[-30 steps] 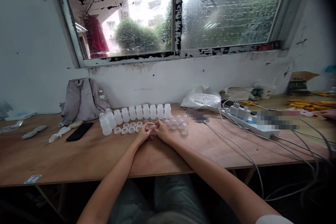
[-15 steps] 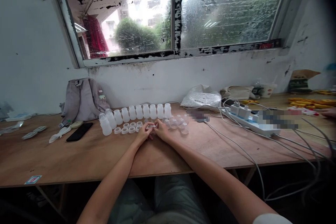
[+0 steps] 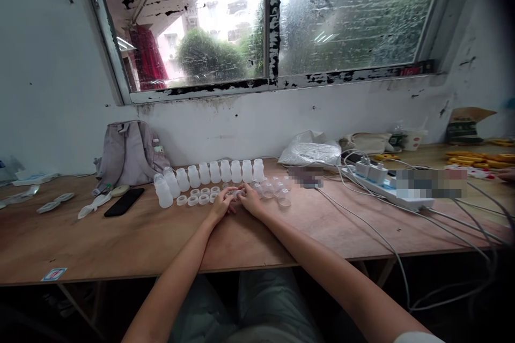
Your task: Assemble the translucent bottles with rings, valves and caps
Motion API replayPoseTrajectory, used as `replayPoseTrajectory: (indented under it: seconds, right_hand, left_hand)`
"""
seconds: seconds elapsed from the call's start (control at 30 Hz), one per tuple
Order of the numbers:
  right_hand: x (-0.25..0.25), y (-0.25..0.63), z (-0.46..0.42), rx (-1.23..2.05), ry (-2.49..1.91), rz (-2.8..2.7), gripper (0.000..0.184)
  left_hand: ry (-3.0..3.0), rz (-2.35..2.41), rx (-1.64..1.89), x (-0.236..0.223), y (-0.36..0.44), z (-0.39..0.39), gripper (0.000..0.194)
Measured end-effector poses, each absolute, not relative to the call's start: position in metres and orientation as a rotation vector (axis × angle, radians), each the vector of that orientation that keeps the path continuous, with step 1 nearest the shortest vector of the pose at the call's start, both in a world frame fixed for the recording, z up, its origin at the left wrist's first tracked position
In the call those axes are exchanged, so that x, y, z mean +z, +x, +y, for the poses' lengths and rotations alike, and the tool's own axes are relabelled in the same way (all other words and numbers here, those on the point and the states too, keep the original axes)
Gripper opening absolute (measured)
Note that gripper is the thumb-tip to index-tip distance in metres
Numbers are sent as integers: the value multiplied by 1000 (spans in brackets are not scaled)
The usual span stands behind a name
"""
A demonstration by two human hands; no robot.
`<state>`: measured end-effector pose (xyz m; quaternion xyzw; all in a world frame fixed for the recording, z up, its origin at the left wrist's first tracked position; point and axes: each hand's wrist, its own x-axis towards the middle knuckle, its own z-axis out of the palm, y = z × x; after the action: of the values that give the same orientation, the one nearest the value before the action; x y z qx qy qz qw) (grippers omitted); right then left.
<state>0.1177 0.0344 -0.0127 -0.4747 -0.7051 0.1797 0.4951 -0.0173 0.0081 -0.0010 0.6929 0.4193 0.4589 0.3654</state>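
Note:
My left hand [image 3: 221,203] and my right hand [image 3: 251,201] meet just above the table, fingers closed around a small translucent plastic piece [image 3: 237,194]. Fingers cover most of that piece, so its exact kind cannot be made out. Behind and to the left, frosted baby bottles [image 3: 215,172] stand upright in a row, two of them with clear caps on. Whitish bottle collar rings [image 3: 193,200] lie in rows beside my left hand. Several clear dome-shaped bottle caps [image 3: 285,199] sit on the table right of my right hand.
On the wooden table [image 3: 161,246], a black phone [image 3: 124,202] and a grey backpack [image 3: 127,153] are at left. To the right are a white power strip [image 3: 386,187] with trailing cables, a plastic bag [image 3: 309,150] and yellow tools [image 3: 478,160]. Another person's hand [image 3: 506,174] shows at the right edge.
Both hands stay together in nearly the same place, with small finger movements around the translucent piece. The camera view shifts slightly. Bottles, rings and caps have not moved.

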Motion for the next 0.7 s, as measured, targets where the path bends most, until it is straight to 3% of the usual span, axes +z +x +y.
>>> replayPoseTrajectory:
  seconds: [0.23,0.4,0.7]
  right_hand:
    - [-6,119,26,534,-1082,-1728,30]
    - [-7,118,27,590,-1075,-1711,26]
    - [-9,117,27,614,-1035,-1752,27]
  left_hand:
    - [1773,1158,1273,-2,-22,11,30]
    - [1781,1171,1305,-2,-23,11,35]
    - [1781,1162,1363,-3,-21,13,28]
